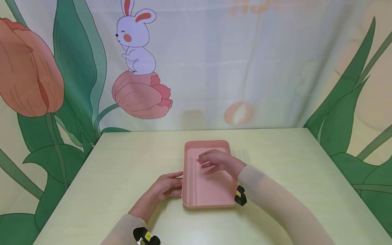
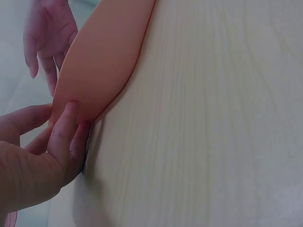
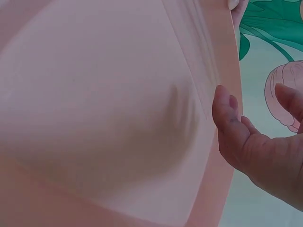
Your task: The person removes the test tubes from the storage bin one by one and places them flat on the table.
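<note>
A pink rectangular tray (image 1: 214,199) with a raised rim lies lengthwise on the table. Pale streaks run along the left side of its floor. My left hand (image 1: 168,186) is at the tray's left side, its fingertips against the outer wall (image 2: 106,52) in the left wrist view. Over the tray's upper middle hovers my right hand (image 1: 215,160), fingers loosely bent and nothing held. The right wrist view shows this hand (image 3: 265,151) near the tray's rim (image 3: 208,189), with a hand-shaped shadow on the tray floor.
The pale wood-grain table (image 1: 122,160) extends around the tray. Behind it hangs a curtain (image 1: 208,68) printed with a rabbit, tulips and leaves. A black wrist camera (image 1: 240,195) sits near the tray's right edge, another (image 1: 146,236) at the left sleeve.
</note>
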`<act>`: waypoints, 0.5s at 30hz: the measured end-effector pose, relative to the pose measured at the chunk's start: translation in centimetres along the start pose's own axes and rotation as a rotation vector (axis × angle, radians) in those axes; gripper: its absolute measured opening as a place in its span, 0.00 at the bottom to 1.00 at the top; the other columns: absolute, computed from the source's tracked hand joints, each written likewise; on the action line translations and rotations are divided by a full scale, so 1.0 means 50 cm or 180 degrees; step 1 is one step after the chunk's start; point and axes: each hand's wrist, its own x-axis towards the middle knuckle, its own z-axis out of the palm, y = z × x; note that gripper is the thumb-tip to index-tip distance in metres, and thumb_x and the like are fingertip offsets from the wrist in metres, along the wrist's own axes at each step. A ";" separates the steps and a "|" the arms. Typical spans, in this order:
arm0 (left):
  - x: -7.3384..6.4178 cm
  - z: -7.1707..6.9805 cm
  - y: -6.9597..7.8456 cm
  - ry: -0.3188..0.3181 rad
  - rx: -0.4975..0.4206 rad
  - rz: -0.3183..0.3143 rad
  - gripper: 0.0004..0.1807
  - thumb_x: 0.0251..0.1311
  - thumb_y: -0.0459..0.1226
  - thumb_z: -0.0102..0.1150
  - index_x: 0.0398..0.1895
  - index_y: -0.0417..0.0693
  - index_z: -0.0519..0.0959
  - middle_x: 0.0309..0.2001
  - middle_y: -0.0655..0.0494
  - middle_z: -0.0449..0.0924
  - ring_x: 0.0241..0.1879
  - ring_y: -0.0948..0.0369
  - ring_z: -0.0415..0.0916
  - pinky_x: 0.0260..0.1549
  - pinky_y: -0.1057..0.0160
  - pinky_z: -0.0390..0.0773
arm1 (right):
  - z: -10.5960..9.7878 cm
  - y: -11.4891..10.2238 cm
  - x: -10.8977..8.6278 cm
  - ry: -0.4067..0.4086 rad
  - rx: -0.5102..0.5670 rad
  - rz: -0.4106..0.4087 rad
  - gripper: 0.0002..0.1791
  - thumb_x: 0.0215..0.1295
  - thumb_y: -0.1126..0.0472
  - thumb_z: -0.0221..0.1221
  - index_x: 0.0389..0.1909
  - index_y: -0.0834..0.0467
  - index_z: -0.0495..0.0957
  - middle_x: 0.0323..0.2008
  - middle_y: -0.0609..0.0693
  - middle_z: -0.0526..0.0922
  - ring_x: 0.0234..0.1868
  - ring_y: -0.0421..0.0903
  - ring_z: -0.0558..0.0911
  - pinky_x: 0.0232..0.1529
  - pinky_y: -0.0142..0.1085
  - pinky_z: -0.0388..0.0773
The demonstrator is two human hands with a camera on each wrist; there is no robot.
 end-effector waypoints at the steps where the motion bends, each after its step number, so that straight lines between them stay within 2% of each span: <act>1: 0.000 0.000 0.000 -0.0009 0.0010 0.0001 0.30 0.70 0.28 0.56 0.74 0.35 0.66 0.63 0.34 0.79 0.39 0.62 0.86 0.33 0.65 0.90 | 0.002 0.001 0.002 0.0010 -0.0001 0.0000 0.30 0.75 0.59 0.56 0.73 0.66 0.65 0.71 0.65 0.72 0.68 0.59 0.76 0.63 0.51 0.83; 8: -0.003 0.002 0.004 0.0021 0.0036 -0.0013 0.29 0.70 0.27 0.56 0.74 0.35 0.67 0.64 0.34 0.79 0.39 0.62 0.86 0.32 0.65 0.89 | 0.016 0.001 0.014 0.0075 0.0128 0.0124 0.28 0.75 0.59 0.56 0.71 0.66 0.68 0.70 0.65 0.72 0.67 0.58 0.76 0.65 0.51 0.82; 15: -0.003 0.003 0.004 -0.0031 0.0013 -0.0005 0.29 0.70 0.27 0.54 0.74 0.35 0.66 0.64 0.34 0.79 0.40 0.61 0.86 0.35 0.64 0.90 | 0.028 0.004 0.026 0.0212 0.0211 0.0193 0.24 0.72 0.58 0.59 0.64 0.65 0.74 0.68 0.63 0.74 0.61 0.55 0.78 0.62 0.50 0.84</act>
